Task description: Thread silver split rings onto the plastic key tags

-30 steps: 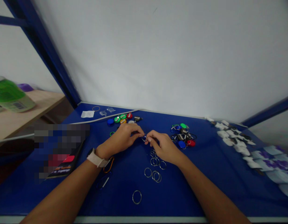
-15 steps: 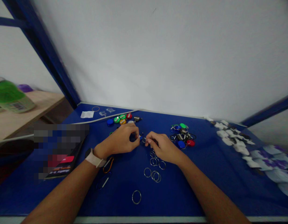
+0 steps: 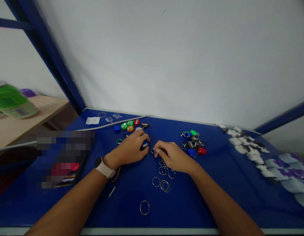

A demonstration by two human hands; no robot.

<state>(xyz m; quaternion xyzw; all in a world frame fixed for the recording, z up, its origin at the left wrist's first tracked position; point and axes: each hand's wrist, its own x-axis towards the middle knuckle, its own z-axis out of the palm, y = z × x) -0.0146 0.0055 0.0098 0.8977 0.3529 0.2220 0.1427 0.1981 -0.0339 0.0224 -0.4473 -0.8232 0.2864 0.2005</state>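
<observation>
Slightly lower now, left hand (image 3: 129, 148), right hand (image 3: 173, 156)

My fingers (image 3: 143, 140) hide most of the small dark thing (image 3: 145, 145) pinched in my left hand (image 3: 128, 151), so I can't make out its shape. The small metal ring (image 3: 152, 150) beside my right hand (image 3: 172, 158) is partly covered too. Right of that hand, the heap of key tags (image 3: 193, 143) is too tangled to count. Further right, the packets (image 3: 288, 177) run off the edge. Left of it, a pixelated blur (image 3: 64, 154) covers most of a dark booklet (image 3: 68, 179), and a green-labelled container (image 3: 11, 101) is cut off.
</observation>
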